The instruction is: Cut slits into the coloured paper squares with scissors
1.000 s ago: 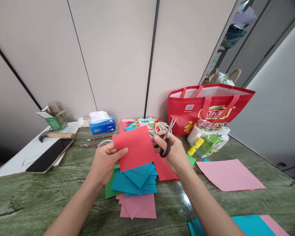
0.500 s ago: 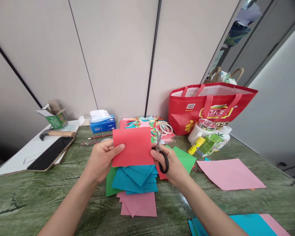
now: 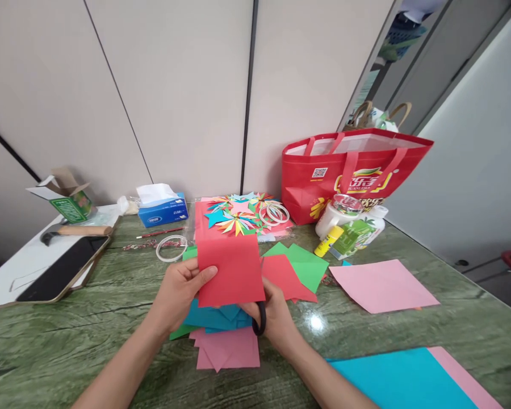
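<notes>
A red square of paper (image 3: pixel 230 271) is held up by its left edge, with the thumb of my left hand (image 3: pixel 181 291) across its front. My right hand (image 3: pixel 275 315) is closed on a pair of scissors (image 3: pixel 260 319); the black handle loop shows, while the blades are mostly hidden behind the paper's right edge. Whether they touch the paper I cannot tell. Below the red square lie blue paper squares (image 3: pixel 217 321) and pink paper squares (image 3: pixel 234 352). Just beyond my right hand are red paper pieces (image 3: pixel 287 278) and green paper squares (image 3: pixel 309 264).
Folded paper stars (image 3: pixel 241 210) and tape rolls (image 3: pixel 273 214) lie at the back, beside a red bag (image 3: pixel 300 190). A glue stick (image 3: pixel 329 241) leans by bottles. Left are a tissue box (image 3: pixel 164 211), phone (image 3: pixel 63 270) and hammer (image 3: pixel 76 230). Large pink (image 3: pixel 385 287) and blue sheets (image 3: pixel 392 378) lie right.
My right hand has moved down and left, taking the scissors from beside the red square to behind its right edge. The red square sits slightly lower, and the view has shifted a little.
</notes>
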The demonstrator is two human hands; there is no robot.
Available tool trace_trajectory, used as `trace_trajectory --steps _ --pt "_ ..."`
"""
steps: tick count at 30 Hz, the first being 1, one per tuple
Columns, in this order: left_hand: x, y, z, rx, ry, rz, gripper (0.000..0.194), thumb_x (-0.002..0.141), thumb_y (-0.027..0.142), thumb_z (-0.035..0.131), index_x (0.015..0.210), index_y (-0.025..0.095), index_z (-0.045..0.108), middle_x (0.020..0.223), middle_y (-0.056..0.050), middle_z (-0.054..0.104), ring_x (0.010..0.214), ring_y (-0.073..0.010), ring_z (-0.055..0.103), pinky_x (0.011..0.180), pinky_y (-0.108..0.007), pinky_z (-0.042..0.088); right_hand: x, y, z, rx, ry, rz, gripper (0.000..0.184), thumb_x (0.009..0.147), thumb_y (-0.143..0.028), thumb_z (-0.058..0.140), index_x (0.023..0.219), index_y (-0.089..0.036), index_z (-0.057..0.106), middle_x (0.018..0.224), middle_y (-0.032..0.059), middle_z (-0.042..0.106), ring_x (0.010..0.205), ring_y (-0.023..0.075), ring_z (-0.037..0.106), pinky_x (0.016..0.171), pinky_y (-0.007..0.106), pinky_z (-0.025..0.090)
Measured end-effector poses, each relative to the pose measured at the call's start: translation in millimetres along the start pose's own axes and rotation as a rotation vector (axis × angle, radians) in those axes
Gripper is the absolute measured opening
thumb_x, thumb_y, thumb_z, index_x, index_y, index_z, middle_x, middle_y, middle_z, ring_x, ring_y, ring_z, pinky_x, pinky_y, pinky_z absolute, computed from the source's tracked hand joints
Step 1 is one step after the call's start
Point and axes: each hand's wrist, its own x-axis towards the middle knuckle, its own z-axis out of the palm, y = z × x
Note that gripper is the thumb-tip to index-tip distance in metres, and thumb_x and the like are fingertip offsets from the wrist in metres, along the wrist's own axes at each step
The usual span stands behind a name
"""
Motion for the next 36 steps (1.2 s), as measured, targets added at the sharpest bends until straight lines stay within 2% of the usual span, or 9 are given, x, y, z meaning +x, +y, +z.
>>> trace_trajectory --steps 3,8,14,20,26,30,36 --pt "-4.3 -4.3 -1.9 0.044 0.054 -0.003 0.037 0.065 0.033 0.063 0.100 0.019 0.060 0.068 -0.001 0.068 0.044 -0.0162 0.059 0.037 -0.030 0.050 -0.6 1.6 -2.7 0.026 -0.025 0.010 0.034 0.057 -0.040 0.071 0.081 -0.020 0.059 0.080 0.0030 0.066 0.077 0.0238 0.059 0.070 0.033 0.047" --pt "-16.1 -6.2 -2.6 0.067 0.135 0.034 0.036 0.065 0.033 0.064 0.097 0.018 0.061 0.069 -0.001 0.068 0.043 -0.0168 0.058 0.033 -0.030 0.050 -4.1 1.7 -4.3 -0.010 -0.072 0.033 0.032 0.057 -0.037 0.071 0.081 -0.019 0.059 0.076 0.0022 0.066 0.075 0.0231 0.059 0.068 0.032 0.047" --pt "-31.3 -13.0 -5.9 0.056 0.213 0.065 0.030 0.066 0.029 0.063 0.092 0.016 0.061 0.060 0.000 0.066 0.036 -0.0151 0.055 0.031 -0.030 0.050 -10.1 -1.3 -5.1 -0.035 -0.146 0.064 0.025 0.060 -0.031 0.070 0.077 -0.018 0.057 0.073 0.0015 0.063 0.076 0.0211 0.058 0.066 0.029 0.045" --pt "-36.9 -10.6 -7.3 0.071 0.188 0.047 0.030 0.068 0.029 0.061 0.094 0.014 0.059 0.047 0.000 0.063 0.033 -0.0184 0.056 0.029 -0.029 0.047 -13.4 -2.5 -4.7 -0.041 -0.182 0.083 0.027 0.060 -0.031 0.070 0.081 -0.018 0.058 0.076 0.0012 0.063 0.075 0.0203 0.058 0.066 0.029 0.045" --pt "-39.5 -10.8 -6.5 0.093 0.133 0.016 0.029 0.069 0.029 0.059 0.094 0.013 0.059 0.044 -0.001 0.063 0.034 -0.0186 0.056 0.030 -0.029 0.048 -15.6 1.4 -4.5 -0.016 -0.142 0.070 0.027 0.058 -0.028 0.072 0.080 -0.019 0.058 0.081 0.0028 0.065 0.075 0.0205 0.059 0.067 0.029 0.046" --pt "-41.5 -10.8 -6.2 0.099 0.121 0.003 0.029 0.070 0.029 0.058 0.094 0.013 0.060 0.043 -0.001 0.062 0.033 -0.0180 0.056 0.031 -0.028 0.047 -16.3 5.2 -4.9 0.004 -0.103 0.056 0.025 0.056 -0.022 0.073 0.074 -0.019 0.057 0.077 0.0026 0.066 0.071 0.0194 0.060 0.064 0.026 0.046" --pt "-42.7 -9.8 -5.9 0.102 0.129 0.008 0.027 0.069 0.029 0.059 0.091 0.014 0.060 0.043 -0.001 0.063 0.033 -0.0180 0.056 0.030 -0.027 0.047 -16.8 6.8 -3.5 0.015 -0.067 0.043 0.023 0.056 -0.023 0.072 0.073 -0.018 0.057 0.071 0.0020 0.066 0.065 0.0180 0.059 0.059 0.025 0.045"
